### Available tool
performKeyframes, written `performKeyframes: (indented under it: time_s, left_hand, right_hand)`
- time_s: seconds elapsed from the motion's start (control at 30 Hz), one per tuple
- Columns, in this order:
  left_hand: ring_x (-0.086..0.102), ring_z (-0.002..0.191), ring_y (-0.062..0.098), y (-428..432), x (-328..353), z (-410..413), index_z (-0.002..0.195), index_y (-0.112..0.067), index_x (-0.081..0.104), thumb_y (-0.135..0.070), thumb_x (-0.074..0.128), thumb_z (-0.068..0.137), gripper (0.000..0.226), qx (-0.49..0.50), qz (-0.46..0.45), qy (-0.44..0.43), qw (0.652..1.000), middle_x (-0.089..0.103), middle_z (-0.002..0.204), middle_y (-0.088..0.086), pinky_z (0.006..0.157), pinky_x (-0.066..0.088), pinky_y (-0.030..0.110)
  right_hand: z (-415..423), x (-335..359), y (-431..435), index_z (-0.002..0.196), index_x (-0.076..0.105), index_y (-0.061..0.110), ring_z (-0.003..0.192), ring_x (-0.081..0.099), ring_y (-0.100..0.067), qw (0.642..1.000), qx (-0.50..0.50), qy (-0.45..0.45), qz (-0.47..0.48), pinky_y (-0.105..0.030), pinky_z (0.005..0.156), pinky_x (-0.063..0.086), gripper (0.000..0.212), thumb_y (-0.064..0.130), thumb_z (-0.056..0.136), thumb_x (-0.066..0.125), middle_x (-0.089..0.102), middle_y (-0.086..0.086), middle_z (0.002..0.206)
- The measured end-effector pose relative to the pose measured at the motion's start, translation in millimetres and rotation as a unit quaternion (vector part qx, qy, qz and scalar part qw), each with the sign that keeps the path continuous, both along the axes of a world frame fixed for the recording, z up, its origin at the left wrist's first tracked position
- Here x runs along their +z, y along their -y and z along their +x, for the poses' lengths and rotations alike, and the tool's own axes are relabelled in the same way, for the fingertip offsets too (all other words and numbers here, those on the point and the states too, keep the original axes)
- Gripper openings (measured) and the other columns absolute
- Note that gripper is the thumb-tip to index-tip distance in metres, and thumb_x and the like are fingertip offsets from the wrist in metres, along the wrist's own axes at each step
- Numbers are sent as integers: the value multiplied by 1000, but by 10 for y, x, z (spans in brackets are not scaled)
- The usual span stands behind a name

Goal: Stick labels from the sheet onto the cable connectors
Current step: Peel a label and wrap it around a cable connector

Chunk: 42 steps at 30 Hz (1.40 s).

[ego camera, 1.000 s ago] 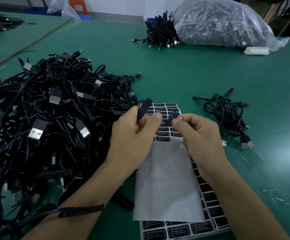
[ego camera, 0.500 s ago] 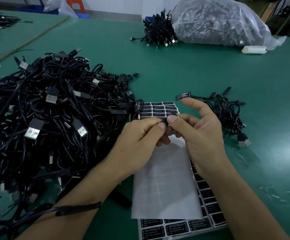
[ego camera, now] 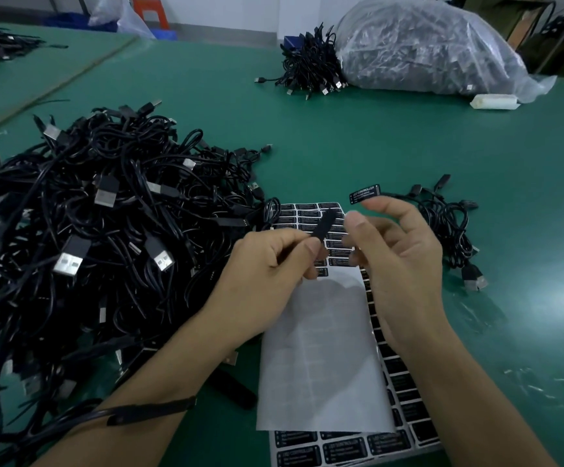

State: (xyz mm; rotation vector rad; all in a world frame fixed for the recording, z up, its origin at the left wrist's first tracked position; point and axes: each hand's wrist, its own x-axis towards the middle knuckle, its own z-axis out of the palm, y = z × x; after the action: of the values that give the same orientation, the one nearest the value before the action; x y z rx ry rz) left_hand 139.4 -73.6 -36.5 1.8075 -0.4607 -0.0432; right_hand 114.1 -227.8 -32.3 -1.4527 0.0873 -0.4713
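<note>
We see the left hand (ego camera: 267,267) above the label sheet (ego camera: 307,214), thumb and forefinger pinching a slim black cable connector (ego camera: 322,225) near its lower end, so that the connector slants up and to the right. The other fingers of that hand are curled beneath it. The right hand (ego camera: 402,264) hovers just beside it with its fingers loosely bent and the thumb held apart. It grips nothing, but a single black label (ego camera: 364,193) with white print clings to the tip of the forefinger, raised clear of the connector and not yet touching it.

The sheet lies flat on the green bench (ego camera: 375,139) under both hands. A white backing paper (ego camera: 324,358) covers its middle, so rows of black labels show only at the far end, along the right edge and at the near end.

To the left a big tangled pile of black cables (ego camera: 105,230) spreads over the bench, many with silver USB plugs showing. One cable (ego camera: 139,411) from it lies across the left forearm. To the right sits a small bunch of cables (ego camera: 449,227). Far off we see another tied bundle (ego camera: 311,65) beside a clear plastic bag (ego camera: 425,48) stuffed with more cables.
</note>
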Motion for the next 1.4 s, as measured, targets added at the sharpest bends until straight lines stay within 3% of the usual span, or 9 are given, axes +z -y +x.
performKeyframes:
  time_s: [0.07,0.23,0.63,0.87,1.1,1.4]
  left_hand:
    - [54,55,-3,5,9,6,78,-30,71,-19,58,100,28,15,-16,-17,1000,65,61,-12,47,38,8]
    - [57,58,-2,20,24,2,77,-32,69,-18,59,100,29,10,-15,-13,1000,67,62,-13,55,42,9]
    - [59,61,0,6,25,10,81,-20,72,-14,57,101,26,-25,-9,-9,1000,69,67,-11,60,45,11]
    - [57,61,1,-1,60,-6,84,-18,73,-14,57,101,23,-53,-19,-35,998,69,67,-11,58,47,17]
    - [54,60,-4,-4,83,-25,74,-29,66,-9,54,102,36,-70,-14,-39,997,65,65,-13,55,41,7]
    - [55,60,-2,-15,67,-23,77,-30,68,-11,55,102,33,-65,-15,-37,997,66,65,-13,55,41,10]
  right_hand:
    - [-3,10,11,84,69,24,69,57,-11,1000,-5,-7,8,-25,61,47,7,20,89,72,66,4,75]
    - [1,38,-8,66,73,23,63,53,-12,996,69,-51,29,-22,56,44,15,20,80,68,64,-1,69]
    - [-13,15,-4,73,72,14,61,51,-12,995,63,-45,-67,-24,59,47,16,16,88,66,63,1,64]
    - [-19,41,4,71,72,20,56,52,-10,993,62,-32,-91,-21,56,47,19,16,89,65,66,6,62]
    - [-12,55,17,75,70,12,56,52,-9,992,72,-40,-93,-19,56,46,21,5,94,63,66,5,62]
    - [-21,49,22,75,71,14,54,52,-8,992,70,-36,-99,-19,55,46,20,6,93,64,68,5,62]
